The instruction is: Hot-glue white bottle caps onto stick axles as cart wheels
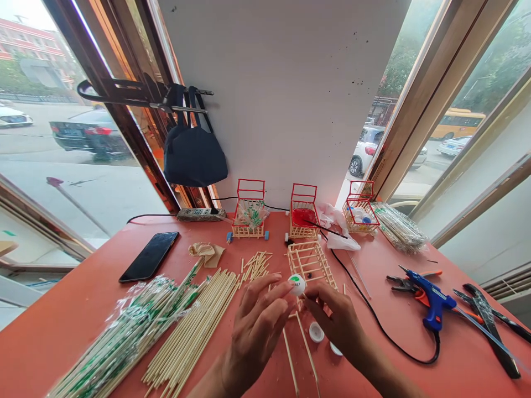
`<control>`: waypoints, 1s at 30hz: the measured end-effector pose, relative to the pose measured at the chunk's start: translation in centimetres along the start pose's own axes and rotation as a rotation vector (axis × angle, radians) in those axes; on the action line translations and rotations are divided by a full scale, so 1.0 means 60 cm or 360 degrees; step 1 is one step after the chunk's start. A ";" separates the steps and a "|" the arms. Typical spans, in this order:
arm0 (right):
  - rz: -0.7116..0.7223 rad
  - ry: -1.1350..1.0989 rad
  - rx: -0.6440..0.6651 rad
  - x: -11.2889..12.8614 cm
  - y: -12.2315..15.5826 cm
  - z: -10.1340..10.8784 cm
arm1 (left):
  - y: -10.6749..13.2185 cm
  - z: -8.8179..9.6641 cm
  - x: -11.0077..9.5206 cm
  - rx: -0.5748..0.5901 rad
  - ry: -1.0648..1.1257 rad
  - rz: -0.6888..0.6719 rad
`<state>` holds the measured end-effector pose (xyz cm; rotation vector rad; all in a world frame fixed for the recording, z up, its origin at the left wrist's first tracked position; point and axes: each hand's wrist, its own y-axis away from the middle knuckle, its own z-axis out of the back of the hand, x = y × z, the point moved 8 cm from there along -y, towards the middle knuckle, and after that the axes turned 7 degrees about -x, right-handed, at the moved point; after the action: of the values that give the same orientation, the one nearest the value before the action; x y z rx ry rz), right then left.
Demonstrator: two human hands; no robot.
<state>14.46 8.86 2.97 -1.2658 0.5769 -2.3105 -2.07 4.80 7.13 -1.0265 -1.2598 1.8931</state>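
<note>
Red table [83,309] under the windows holds your work. Just on your side of the wooden frame [311,261], your left hand [257,326] and right hand [337,319] pinch a white cap [297,284] between fingertips. A blue glue gun [431,298] lies well right of that frame.

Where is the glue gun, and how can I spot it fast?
Find the red table, then look to its right side, beyond the person's right hand. The glue gun lies there, with a black cord looping from its handle. It is the only bright blue thing, beside orange-handled pliers and long black tools.
</note>
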 end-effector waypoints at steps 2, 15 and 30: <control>0.0002 -0.0016 0.0000 0.001 0.000 0.000 | -0.002 0.000 -0.001 0.0012 -0.0004 0.0002; -0.0075 -0.0021 0.0040 -0.008 0.005 -0.004 | 0.014 0.000 0.015 -0.0009 0.0099 0.0150; 0.0000 -0.0030 0.0006 0.002 0.001 -0.002 | -0.003 0.004 -0.001 -0.0018 0.0027 0.0040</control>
<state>14.30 8.75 2.95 -1.2844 0.5658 -2.2962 -2.25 4.72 7.37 -1.0667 -1.2549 1.8946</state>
